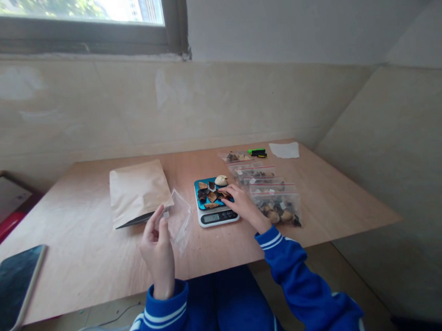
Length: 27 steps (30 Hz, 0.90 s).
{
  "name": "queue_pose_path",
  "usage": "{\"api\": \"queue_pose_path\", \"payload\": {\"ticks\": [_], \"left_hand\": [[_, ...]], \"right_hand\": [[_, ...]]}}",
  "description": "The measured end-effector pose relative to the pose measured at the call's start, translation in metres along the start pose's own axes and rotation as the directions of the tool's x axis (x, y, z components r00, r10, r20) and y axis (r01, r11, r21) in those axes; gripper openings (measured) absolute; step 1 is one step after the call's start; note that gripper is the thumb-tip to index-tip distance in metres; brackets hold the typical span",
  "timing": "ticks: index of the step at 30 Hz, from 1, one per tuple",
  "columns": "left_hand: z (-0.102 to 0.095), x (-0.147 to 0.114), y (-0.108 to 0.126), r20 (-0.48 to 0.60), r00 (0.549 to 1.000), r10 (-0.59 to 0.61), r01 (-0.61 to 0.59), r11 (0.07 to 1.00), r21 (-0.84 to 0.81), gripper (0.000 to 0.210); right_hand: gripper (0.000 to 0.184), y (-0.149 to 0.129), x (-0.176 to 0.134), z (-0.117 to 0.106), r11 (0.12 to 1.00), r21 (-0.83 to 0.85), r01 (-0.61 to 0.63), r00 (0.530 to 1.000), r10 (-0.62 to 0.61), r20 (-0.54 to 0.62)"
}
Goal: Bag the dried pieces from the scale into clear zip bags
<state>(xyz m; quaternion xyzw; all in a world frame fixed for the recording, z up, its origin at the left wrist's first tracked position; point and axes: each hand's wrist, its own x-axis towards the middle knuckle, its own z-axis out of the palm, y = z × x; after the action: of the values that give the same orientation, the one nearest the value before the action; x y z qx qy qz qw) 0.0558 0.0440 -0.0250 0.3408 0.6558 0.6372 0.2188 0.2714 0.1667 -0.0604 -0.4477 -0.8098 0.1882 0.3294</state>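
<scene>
My right hand (244, 207) reaches over a small kitchen scale (206, 220) with a blue platform. Its fingers are apart and touch dried brown and dark pieces (212, 196), which look like bits of peel or shell. A pale round dried piece (221, 180) lies at the platform's back right. The scale's display (211, 218) is lit, but its digits are too small to read surely. My left hand (158, 253) is raised at the table's front, thumb and forefinger apart, with nothing visible between them. Just beyond it lies a clear plastic bag (181, 222), beside a brown paper bag (139, 192).
Several zip bags of dried pieces (280, 209) lie in a row right of the scale. Behind them are a green and black pen-like item (257, 152) and a white paper (285, 150). A phone-like device (16, 285) is at the front left. A wall closes off the back.
</scene>
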Motion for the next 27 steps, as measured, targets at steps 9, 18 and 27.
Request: {"api": "queue_pose_path", "payload": {"ticks": [9, 18, 27], "left_hand": [[0.012, -0.010, -0.001, 0.018, 0.995, 0.098, -0.099, 0.992, 0.084, 0.041], [0.009, -0.011, 0.000, -0.029, 0.998, 0.048, -0.045, 0.995, 0.094, 0.045], [0.001, -0.008, -0.003, -0.025, 1.000, 0.013, -0.012, 0.999, 0.035, 0.046]], "right_hand": [[0.033, -0.067, 0.007, -0.009, 0.848, 0.518, -0.112, 0.979, 0.183, -0.089], [0.026, -0.098, 0.010, -0.004, 0.968, 0.249, 0.006, 0.999, 0.007, -0.051], [0.048, -0.015, 0.001, 0.027, 0.998, -0.025, -0.053, 0.990, 0.056, 0.128]]}}
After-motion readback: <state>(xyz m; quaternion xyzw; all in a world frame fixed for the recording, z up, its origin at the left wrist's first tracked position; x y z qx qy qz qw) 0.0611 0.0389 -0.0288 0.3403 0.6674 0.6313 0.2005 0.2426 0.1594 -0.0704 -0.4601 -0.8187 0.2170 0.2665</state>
